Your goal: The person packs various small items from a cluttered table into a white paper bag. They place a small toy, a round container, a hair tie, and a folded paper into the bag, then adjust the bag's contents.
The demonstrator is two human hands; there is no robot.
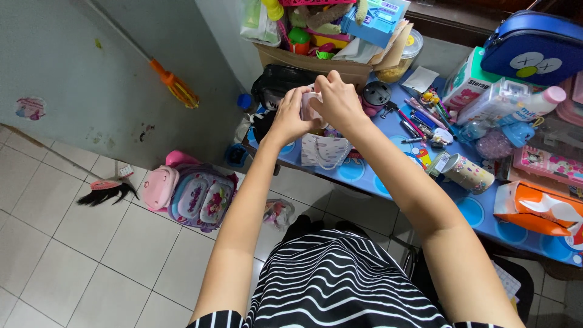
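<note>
Striped skirt (pixel 340 279) nearest; left hand (pixel 290 116) & right hand (pixel 337 100) both gripped small pale pink object (pixel 308 107) over blue worktop (pixel 364 173), still mid-handling, white gift bag (pixel 325 150) waiting just below.

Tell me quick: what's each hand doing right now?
Left hand: closed on the small pale pink-white object, gripping its left side.
Right hand: closed on the same object from above.

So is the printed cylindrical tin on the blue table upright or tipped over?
Tipped over: the printed tin lies on its side on the blue table, round end facing left.
</note>
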